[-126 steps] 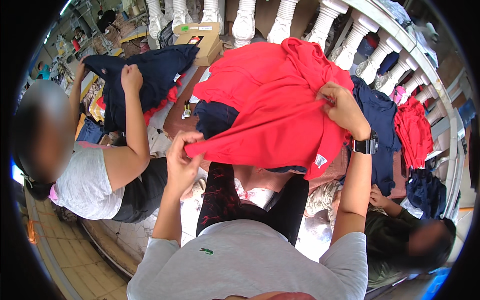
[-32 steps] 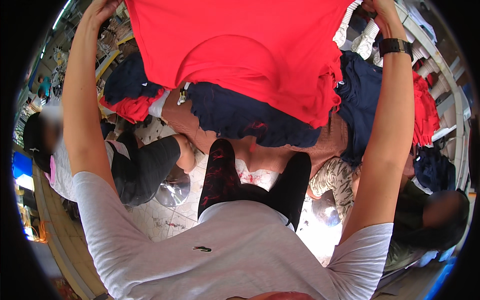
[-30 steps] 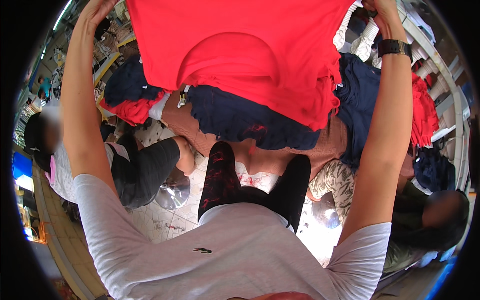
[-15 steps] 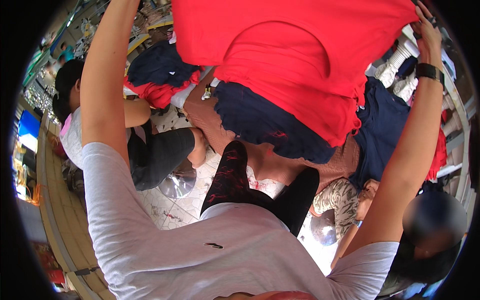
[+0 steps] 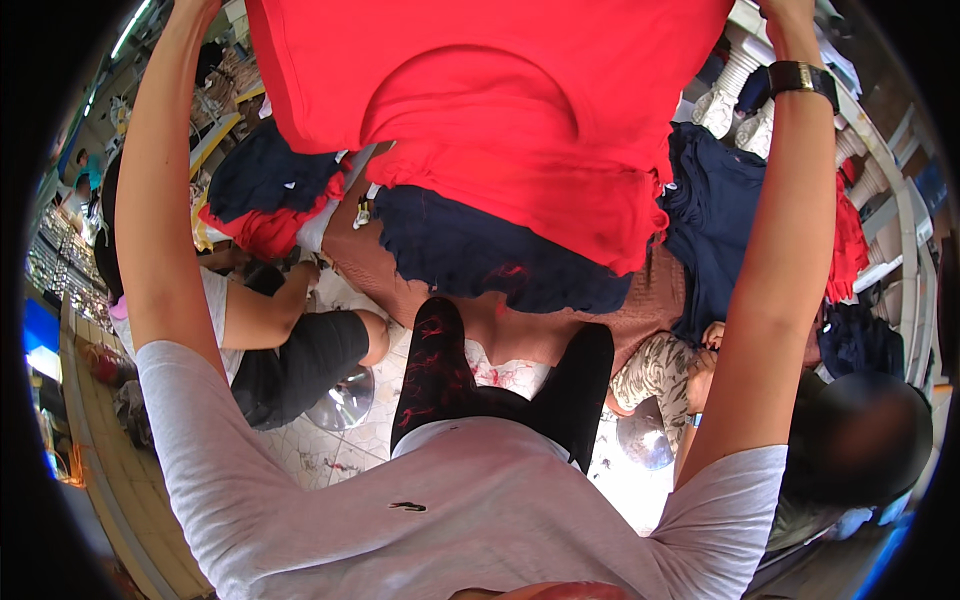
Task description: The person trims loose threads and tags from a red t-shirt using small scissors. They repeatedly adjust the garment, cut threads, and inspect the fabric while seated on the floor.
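Observation:
A red T-shirt (image 5: 620,70) is spread wide in front of me, its round neckline facing me and its upper part running past the top edge. My left hand (image 5: 197,5) and my right hand (image 5: 786,8) are raised at its two sides, both mostly cut off by the top edge. The shirt hangs stretched between them, held up at both sides; the fingers do not show. Below it, more red cloth (image 5: 560,205) lies over a dark navy garment pile (image 5: 470,240) on a brown cloth (image 5: 350,240) across my lap area.
Navy and red garments lie in a heap (image 5: 265,170) at the left, and navy cloth (image 5: 715,200) hangs at the right beside white machine parts (image 5: 735,90). A seated co-worker (image 5: 270,320) is close on my left, another (image 5: 850,440) on my right. Thread scraps litter the tiled floor (image 5: 340,460).
The red T-shirt and both raised hands have shifted left in view, and the hands now reach the top edge. The left co-worker's hands have come into sight.

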The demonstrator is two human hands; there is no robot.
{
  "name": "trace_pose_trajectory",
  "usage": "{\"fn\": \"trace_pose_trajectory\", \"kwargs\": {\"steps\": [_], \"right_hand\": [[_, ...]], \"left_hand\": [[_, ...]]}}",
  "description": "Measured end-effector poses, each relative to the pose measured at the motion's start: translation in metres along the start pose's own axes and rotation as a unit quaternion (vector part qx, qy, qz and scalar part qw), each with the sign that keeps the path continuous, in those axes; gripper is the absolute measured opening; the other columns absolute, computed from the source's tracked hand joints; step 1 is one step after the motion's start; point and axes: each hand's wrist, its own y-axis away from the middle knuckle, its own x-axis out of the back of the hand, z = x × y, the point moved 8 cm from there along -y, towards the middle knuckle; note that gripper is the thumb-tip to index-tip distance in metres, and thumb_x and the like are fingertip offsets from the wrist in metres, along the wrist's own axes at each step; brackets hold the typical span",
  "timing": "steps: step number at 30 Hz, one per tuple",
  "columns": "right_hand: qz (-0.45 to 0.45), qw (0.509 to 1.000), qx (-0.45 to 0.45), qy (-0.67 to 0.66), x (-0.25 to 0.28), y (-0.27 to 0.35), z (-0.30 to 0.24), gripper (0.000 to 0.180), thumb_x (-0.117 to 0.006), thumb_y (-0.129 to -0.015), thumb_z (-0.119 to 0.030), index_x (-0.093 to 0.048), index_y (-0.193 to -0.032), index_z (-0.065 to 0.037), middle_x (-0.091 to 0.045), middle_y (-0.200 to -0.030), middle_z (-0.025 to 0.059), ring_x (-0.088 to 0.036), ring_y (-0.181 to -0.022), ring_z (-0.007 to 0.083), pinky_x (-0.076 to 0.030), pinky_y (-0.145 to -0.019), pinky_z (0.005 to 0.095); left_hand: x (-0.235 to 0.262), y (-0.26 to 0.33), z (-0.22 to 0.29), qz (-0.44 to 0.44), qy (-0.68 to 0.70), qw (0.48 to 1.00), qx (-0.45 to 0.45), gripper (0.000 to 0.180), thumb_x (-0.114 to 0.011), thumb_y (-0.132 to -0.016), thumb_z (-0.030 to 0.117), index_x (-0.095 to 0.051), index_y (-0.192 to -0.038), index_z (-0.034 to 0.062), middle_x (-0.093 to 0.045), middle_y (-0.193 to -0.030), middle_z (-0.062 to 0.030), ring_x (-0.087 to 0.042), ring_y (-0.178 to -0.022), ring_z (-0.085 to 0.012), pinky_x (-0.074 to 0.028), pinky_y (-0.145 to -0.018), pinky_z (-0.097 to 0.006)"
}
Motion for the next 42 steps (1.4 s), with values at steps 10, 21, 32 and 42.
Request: {"fn": "trace_pose_trajectory", "kwargs": {"steps": [10,21,32,42], "right_hand": [[0.046,0.984,0.028,0.168,0.007,0.016,0.000,0.014,-0.082,-0.069,0.000,-0.073,-0.079,0.002,-0.073,-0.075,0.0078,-0.066,-0.070,0.0107,-0.051,-0.060,0.0257],[-0.169,0.928,-0.236,-0.233,-0.042,0.072,0.013,0.017,-0.057,-0.102,-0.019,-0.056,-0.087,-0.010,-0.039,-0.063,-0.0090,-0.030,-0.050,0.0027,-0.024,-0.047,0.0219],[0.048,0.951,0.220,0.213,-0.054,0.054,-0.040,0.019,-0.067,-0.087,-0.015,-0.062,-0.084,0.003,-0.057,-0.067,0.0157,-0.052,-0.060,0.0272,-0.042,-0.060,0.0356],[-0.171,0.846,-0.141,-0.485,0.009,0.049,0.071,0.034,-0.050,-0.103,-0.024,-0.063,-0.097,0.006,-0.034,-0.057,-0.0090,-0.022,-0.046,0.0016,-0.020,-0.047,0.0207]], "left_hand": [[-0.022,0.020,0.024,0.051,-0.307,0.908,-0.282,0.024,-0.080,-0.064,-0.002,-0.067,-0.084,-0.0048,-0.066,-0.089,-0.0260,-0.062,-0.074,-0.0337,-0.049,-0.072,-0.052],[0.026,-0.025,-0.036,0.098,-0.507,0.833,-0.196,0.027,-0.056,-0.096,0.031,-0.065,-0.120,0.0218,-0.068,-0.111,-0.0156,-0.063,-0.110,-0.0381,-0.051,-0.089,-0.045],[0.071,-0.052,-0.068,0.087,0.027,0.992,-0.093,0.038,-0.049,-0.102,0.018,-0.057,-0.132,-0.0031,-0.069,-0.119,-0.0128,-0.069,-0.100,-0.0163,-0.049,-0.094,-0.028],[-0.068,0.010,-0.082,-0.034,-0.094,0.989,-0.108,0.034,-0.052,-0.099,0.008,-0.062,-0.131,0.0021,-0.069,-0.115,-0.0031,-0.064,-0.106,-0.0111,-0.050,-0.088,-0.024]]}}
